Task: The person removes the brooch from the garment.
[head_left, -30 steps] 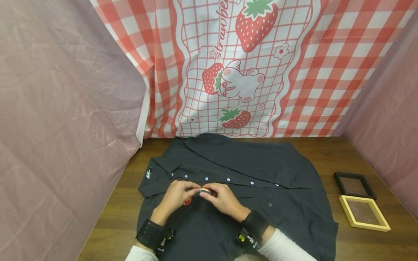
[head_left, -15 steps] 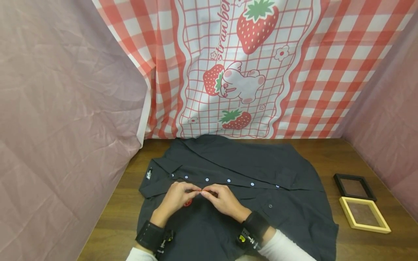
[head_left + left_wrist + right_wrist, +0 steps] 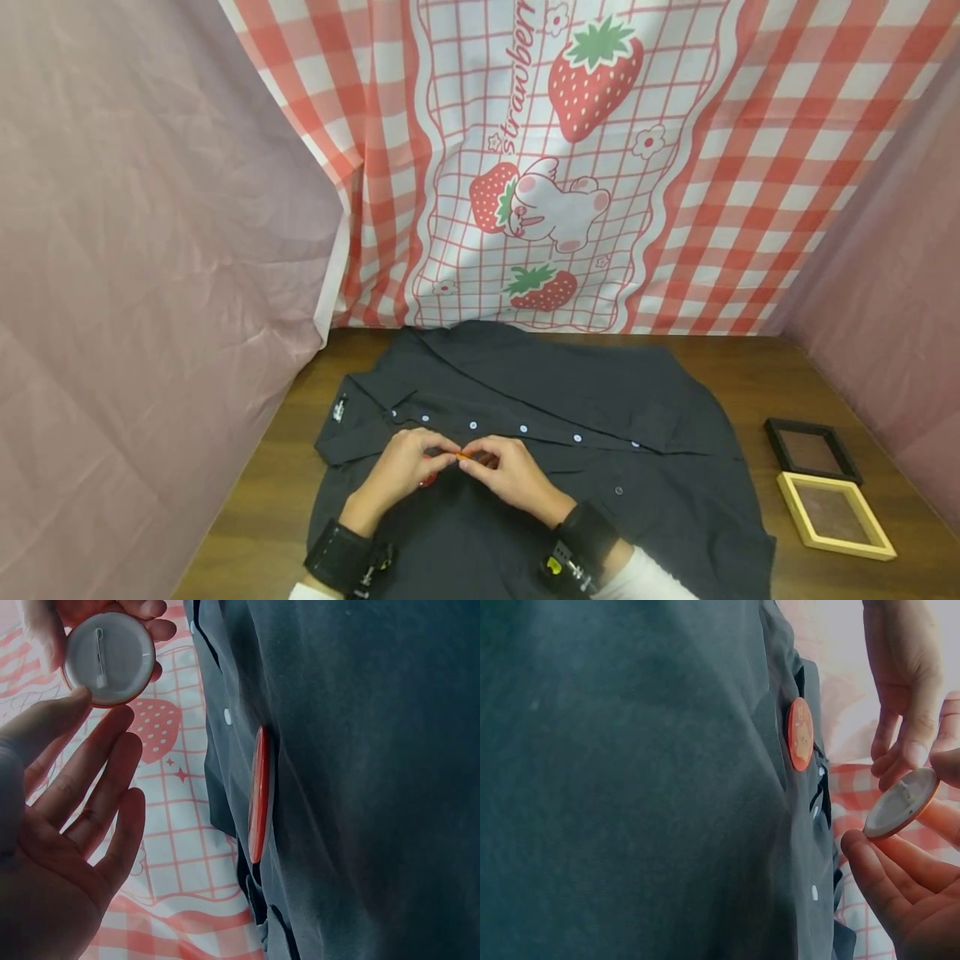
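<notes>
A person's left hand [image 3: 406,463] and right hand [image 3: 512,477] angle toward each other, thumbs and fingers pinching the rim of a round pin badge [image 3: 124,656] between them, above a dark shirt [image 3: 675,500].

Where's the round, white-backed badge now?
The white-backed badge is upper left in the left wrist view, held between bare left hand and bare right hand.

Lettering [image 3: 516,83] "strawberr", cut off, on cloth [image 3: 577,179]
</notes>
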The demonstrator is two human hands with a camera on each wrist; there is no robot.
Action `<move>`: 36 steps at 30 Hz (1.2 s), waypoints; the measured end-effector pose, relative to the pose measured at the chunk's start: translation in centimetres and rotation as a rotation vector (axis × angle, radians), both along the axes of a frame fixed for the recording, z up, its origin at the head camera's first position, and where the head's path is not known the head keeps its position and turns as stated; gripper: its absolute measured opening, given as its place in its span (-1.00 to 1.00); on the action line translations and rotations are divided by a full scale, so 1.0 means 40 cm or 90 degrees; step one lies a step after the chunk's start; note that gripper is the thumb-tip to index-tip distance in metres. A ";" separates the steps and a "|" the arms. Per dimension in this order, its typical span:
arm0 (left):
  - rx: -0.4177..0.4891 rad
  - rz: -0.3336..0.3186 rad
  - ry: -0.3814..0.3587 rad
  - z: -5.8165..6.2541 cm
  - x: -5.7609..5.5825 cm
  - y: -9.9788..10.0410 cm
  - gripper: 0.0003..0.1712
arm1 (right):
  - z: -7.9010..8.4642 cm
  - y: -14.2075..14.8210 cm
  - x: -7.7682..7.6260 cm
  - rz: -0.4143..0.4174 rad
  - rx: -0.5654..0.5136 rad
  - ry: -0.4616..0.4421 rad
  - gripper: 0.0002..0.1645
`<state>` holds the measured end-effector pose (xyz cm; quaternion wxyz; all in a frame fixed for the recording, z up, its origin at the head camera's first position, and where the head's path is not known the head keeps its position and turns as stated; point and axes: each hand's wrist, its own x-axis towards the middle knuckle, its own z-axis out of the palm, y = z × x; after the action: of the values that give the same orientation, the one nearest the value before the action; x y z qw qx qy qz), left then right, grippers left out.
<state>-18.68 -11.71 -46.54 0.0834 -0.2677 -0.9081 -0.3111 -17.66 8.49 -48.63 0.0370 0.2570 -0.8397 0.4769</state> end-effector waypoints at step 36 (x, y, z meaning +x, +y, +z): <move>-0.015 -0.012 -0.006 -0.005 0.004 -0.004 -0.78 | -0.003 0.002 -0.006 -0.005 0.033 0.019 -0.74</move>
<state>-18.53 -11.88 -46.75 0.0729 -0.2760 -0.9094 -0.3024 -17.90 8.59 -48.76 0.0443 0.2618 -0.8520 0.4511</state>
